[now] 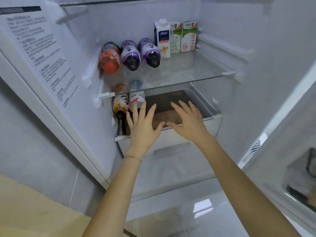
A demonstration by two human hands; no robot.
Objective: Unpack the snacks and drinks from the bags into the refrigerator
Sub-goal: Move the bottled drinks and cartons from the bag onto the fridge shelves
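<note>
Inside the open refrigerator, a glass shelf (188,72) carries a red bottle (110,59) and two purple bottles (131,56) lying on their sides, plus three upright cartons (174,38) at the back. Below it a drawer (196,127) stands pulled out. In its left part lie an orange-labelled bottle (120,104) and a white-labelled bottle (136,100); a brown flat package (164,103) fills the rest. My left hand (142,126) and my right hand (189,120) are spread with straight fingers over the drawer's front, holding nothing.
The refrigerator's left inner wall bears a printed instruction sheet (39,53). Another glass shelf (119,3) runs across the top. The door's edge (273,120) and a door bin (304,177) are at the right. Glossy pale floor (196,207) lies below.
</note>
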